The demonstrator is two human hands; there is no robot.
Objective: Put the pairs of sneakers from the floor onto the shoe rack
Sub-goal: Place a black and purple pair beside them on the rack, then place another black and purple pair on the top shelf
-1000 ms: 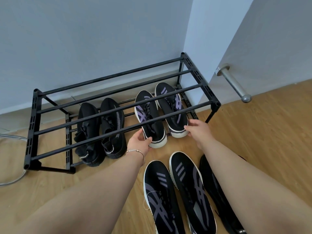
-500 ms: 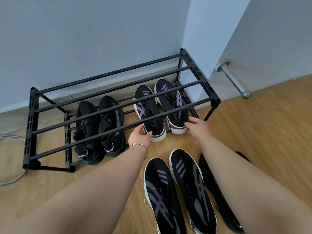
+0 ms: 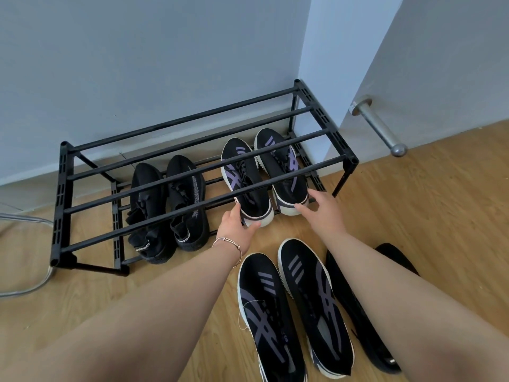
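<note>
A black shoe rack (image 3: pixel 62 188) stands against the wall. On the right of its lower shelf sit two black sneakers with purple stripes, toes to the wall. My left hand (image 3: pixel 237 230) grips the heel of the left one (image 3: pixel 243 175), thumb on one side and fingers on the other. The fingers of my right hand (image 3: pixel 322 210) close around the heel of the right one (image 3: pixel 283 166). A matching striped pair (image 3: pixel 292 307) lies on the floor between my forearms. A black shoe (image 3: pixel 355 315) lies to its right, partly hidden by my right arm.
An all-black sneaker pair (image 3: pixel 168 208) fills the left of the lower shelf. A metal door stopper (image 3: pixel 382 128) sticks out from the door on the right. A clear hose (image 3: pixel 27 288) curls on the wooden floor (image 3: pixel 429 216) at the left.
Both hands have slid the purple-striped pair further in under the rack's top bars. My view has tilted slightly.
</note>
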